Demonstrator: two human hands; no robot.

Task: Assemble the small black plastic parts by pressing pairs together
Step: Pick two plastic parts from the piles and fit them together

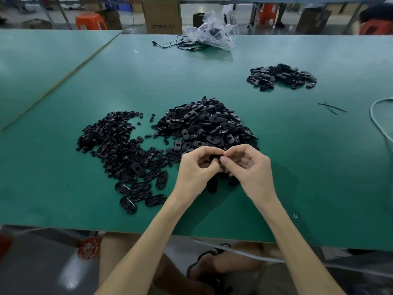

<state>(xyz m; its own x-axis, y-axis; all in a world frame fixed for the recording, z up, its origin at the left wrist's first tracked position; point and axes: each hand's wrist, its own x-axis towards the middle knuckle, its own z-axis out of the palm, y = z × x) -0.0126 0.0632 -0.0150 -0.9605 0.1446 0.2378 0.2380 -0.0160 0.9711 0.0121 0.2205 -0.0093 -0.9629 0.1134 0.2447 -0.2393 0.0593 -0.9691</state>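
Observation:
My left hand (196,167) and my right hand (248,165) meet above the green table (297,167), fingers curled round a black oval plastic part (215,156) held between them; most of it is hidden by the fingers. Just behind the hands lies a big heap of oval black parts (208,122). To its left spreads a pile of small round black parts (112,137). Several oval parts (138,188) lie loose at the front left. A smaller heap of black parts (280,76) sits at the far right.
A clear plastic bag (214,33) and black cables (180,44) lie at the table's far edge. A white cable (380,118) curves at the right edge. Cardboard boxes (162,14) and orange stools (90,21) stand beyond the table.

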